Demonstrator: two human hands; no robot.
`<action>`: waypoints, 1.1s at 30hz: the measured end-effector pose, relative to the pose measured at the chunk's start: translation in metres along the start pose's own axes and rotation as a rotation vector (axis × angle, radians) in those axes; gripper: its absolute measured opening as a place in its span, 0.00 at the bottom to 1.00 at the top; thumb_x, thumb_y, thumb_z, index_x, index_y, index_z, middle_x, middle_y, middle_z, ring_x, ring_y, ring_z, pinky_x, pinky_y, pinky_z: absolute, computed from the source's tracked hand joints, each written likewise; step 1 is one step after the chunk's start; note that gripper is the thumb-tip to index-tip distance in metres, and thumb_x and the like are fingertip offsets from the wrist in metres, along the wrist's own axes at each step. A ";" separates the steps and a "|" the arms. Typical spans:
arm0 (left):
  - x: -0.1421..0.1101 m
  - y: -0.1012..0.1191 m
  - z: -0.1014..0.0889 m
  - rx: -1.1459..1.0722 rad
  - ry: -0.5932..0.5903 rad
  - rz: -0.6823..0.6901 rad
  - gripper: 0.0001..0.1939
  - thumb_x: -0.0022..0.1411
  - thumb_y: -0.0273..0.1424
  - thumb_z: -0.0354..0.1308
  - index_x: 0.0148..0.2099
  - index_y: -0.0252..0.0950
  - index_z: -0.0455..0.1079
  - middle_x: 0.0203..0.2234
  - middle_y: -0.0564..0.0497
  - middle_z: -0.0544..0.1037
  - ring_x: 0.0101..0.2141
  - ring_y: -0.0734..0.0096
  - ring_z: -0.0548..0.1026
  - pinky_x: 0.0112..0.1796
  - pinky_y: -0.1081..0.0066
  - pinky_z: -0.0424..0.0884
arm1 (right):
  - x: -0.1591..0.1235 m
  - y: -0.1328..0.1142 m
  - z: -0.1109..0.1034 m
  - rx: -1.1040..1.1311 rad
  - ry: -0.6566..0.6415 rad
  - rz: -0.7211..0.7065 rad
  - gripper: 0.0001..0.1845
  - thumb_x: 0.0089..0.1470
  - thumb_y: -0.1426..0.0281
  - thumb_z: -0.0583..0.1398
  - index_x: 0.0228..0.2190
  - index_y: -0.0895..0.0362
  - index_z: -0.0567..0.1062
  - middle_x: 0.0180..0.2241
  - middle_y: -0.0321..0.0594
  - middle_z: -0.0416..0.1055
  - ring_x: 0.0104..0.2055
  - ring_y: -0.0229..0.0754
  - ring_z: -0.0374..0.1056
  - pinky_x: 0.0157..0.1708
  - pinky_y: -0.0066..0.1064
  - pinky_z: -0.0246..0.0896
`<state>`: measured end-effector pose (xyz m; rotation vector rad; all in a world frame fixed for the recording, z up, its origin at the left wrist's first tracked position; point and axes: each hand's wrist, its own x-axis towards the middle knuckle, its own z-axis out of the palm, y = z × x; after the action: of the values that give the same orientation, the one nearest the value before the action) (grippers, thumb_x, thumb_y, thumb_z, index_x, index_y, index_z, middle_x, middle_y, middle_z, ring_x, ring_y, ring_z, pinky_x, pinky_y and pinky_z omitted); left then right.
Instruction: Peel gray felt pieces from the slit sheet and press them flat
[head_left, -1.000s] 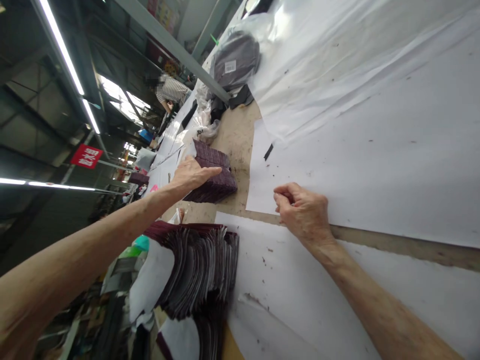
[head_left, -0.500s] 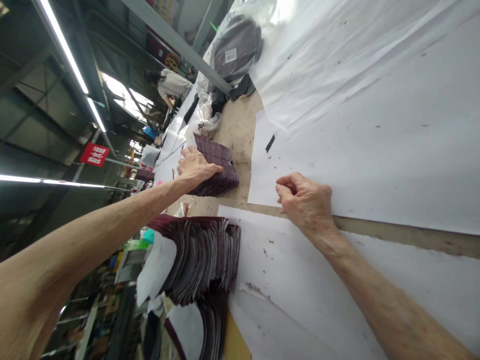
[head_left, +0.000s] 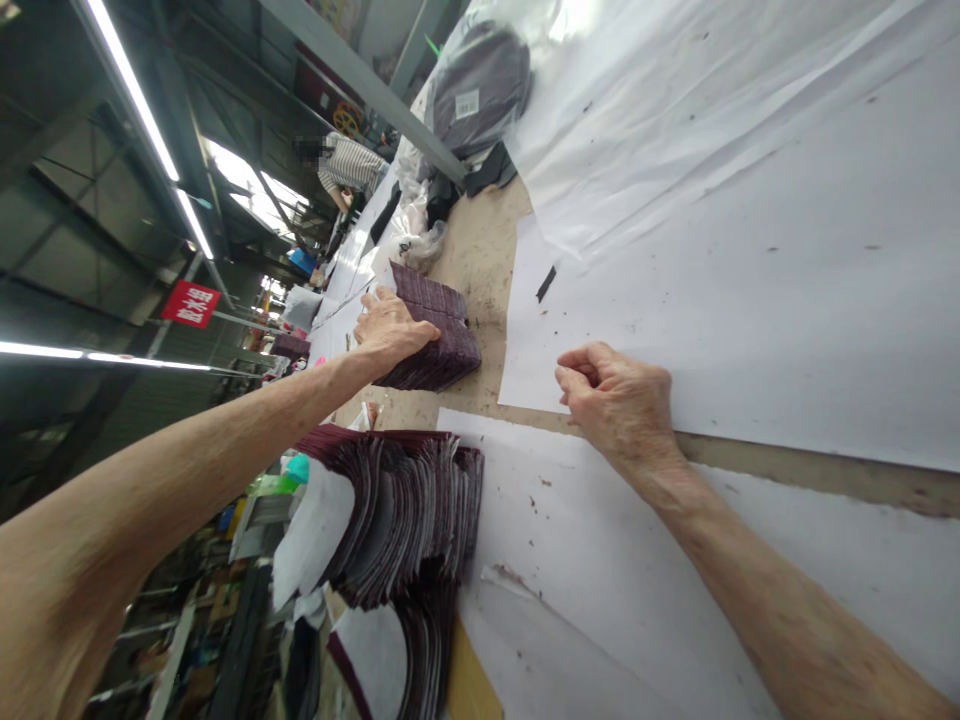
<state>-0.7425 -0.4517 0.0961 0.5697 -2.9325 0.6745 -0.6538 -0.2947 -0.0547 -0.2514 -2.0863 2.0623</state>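
My left hand [head_left: 390,330] reaches far out and grips the top of a stack of dark maroon fabric pieces [head_left: 439,340] lying on the bare wooden table. My right hand [head_left: 615,400] is curled into a loose fist and rests on the edge of a large white paper sheet [head_left: 750,280]; nothing shows between its fingers. A bigger fanned pile of the same maroon pieces with white backing [head_left: 397,520] lies closer to me, at the table's left edge.
More white paper [head_left: 600,580] covers the near table. A clear bag with dark cloth [head_left: 480,85] and crumpled plastic [head_left: 412,240] lie farther along. Another person in a striped shirt [head_left: 349,165] works in the distance. A red sign [head_left: 190,303] hangs at left.
My left hand went from hovering flat over the maroon stack to closing down on its top. My right hand has stayed put in its fist.
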 end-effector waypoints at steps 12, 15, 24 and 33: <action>0.007 -0.007 0.002 0.050 0.017 0.009 0.39 0.38 0.46 0.63 0.50 0.31 0.57 0.49 0.33 0.65 0.47 0.46 0.69 0.42 0.59 0.67 | 0.001 0.000 -0.001 -0.017 -0.002 -0.017 0.04 0.42 0.74 0.57 0.23 0.56 0.73 0.19 0.36 0.71 0.20 0.38 0.68 0.22 0.27 0.60; 0.008 -0.008 0.001 0.069 0.022 0.013 0.38 0.39 0.45 0.62 0.50 0.32 0.58 0.48 0.35 0.66 0.46 0.50 0.70 0.42 0.61 0.67 | 0.002 -0.001 -0.002 -0.019 -0.006 -0.012 0.04 0.42 0.73 0.57 0.23 0.56 0.73 0.19 0.36 0.71 0.20 0.38 0.68 0.22 0.27 0.60; 0.003 0.001 -0.002 0.116 0.069 0.002 0.38 0.42 0.36 0.60 0.54 0.30 0.52 0.44 0.35 0.70 0.43 0.49 0.72 0.39 0.61 0.68 | 0.002 0.000 -0.001 -0.017 -0.013 -0.012 0.04 0.42 0.73 0.57 0.23 0.56 0.73 0.20 0.36 0.71 0.21 0.38 0.67 0.24 0.27 0.60; 0.027 -0.033 -0.020 0.003 0.124 -0.013 0.41 0.41 0.33 0.64 0.56 0.29 0.51 0.40 0.40 0.73 0.42 0.51 0.72 0.38 0.61 0.68 | 0.001 -0.003 -0.002 0.032 -0.021 0.003 0.05 0.43 0.71 0.56 0.23 0.56 0.73 0.18 0.35 0.70 0.21 0.39 0.68 0.22 0.27 0.59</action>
<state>-0.7551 -0.4800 0.1320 0.5267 -2.8111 0.6866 -0.6541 -0.2923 -0.0515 -0.2290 -2.0643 2.1074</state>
